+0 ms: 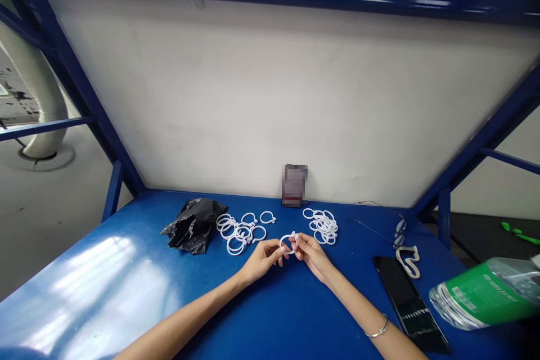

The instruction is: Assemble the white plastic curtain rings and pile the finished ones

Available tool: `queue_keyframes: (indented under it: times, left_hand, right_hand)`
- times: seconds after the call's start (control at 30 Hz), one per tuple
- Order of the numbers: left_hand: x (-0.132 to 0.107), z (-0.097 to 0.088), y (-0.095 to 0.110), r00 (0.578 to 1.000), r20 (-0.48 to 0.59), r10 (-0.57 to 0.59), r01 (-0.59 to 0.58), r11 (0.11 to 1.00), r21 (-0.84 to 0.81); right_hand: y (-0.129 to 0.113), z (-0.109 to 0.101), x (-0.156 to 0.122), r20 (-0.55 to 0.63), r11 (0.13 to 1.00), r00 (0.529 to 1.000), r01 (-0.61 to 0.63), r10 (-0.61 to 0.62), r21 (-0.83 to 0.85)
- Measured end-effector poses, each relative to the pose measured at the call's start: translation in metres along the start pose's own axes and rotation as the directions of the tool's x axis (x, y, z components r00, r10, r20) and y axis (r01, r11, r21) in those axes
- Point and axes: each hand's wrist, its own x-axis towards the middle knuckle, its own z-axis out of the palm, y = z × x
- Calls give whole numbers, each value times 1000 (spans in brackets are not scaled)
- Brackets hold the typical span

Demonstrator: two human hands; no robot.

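Between my two hands is a white plastic ring (288,252) with a small clasp, resembling a shower curtain ring. My left hand (262,260) pinches its left side. The fingers of my right hand (311,253) grip the clasp at its upper right. Left of my hands lies a loose group of similar white rings (242,232), with a single one (267,217) apart from it. Another heap of white rings (324,228) sits just beyond my right hand. Whether the held ring's clasp is fastened cannot be made out.
A crumpled black plastic bag (194,226) lies left of the rings. A small blurred packet (294,185) leans on the wall. On the right are glasses (399,232), a white looped strap (408,261), a black phone (409,304) and a green-labelled bottle (485,294) on the blue table (261,320).
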Motion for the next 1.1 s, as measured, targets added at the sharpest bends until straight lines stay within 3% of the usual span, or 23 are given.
queue_keyframes:
  times: [0.23,1.1]
  left_hand:
    - [-1,0,1,999,34,-7,7,1000,16]
    - [-1,1,8,1000,28,11,-11,1000,-4]
  right_hand:
    - [-1,-2,-1,85,1000,996,-22,23,-12]
    - [0,-5,-1,104,997,994,-16,24,-78]
